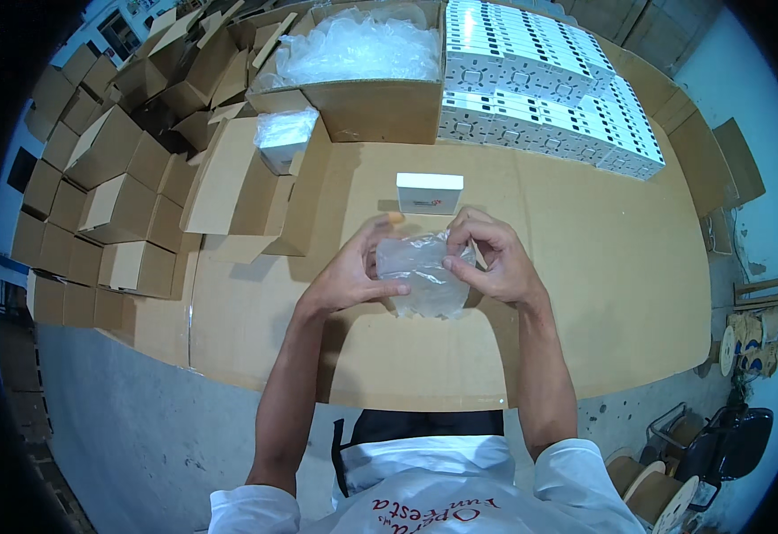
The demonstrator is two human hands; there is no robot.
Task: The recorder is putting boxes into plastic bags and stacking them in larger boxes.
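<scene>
Both hands hold a clear plastic bag (421,278) above the cardboard-covered table (584,267). My left hand (349,274) grips its left side, fingers curled under it. My right hand (492,258) pinches its upper right edge. The bag is crumpled and see-through; I cannot tell what is inside. Just beyond the hands a small white box (430,192) lies flat on the table.
A big open carton full of clear plastic bags (358,53) stands at the back. Several rows of white boxes (540,80) are stacked at the back right. An open carton holding a wrapped box (282,138) sits left, with many brown cartons (113,187) piled beyond it.
</scene>
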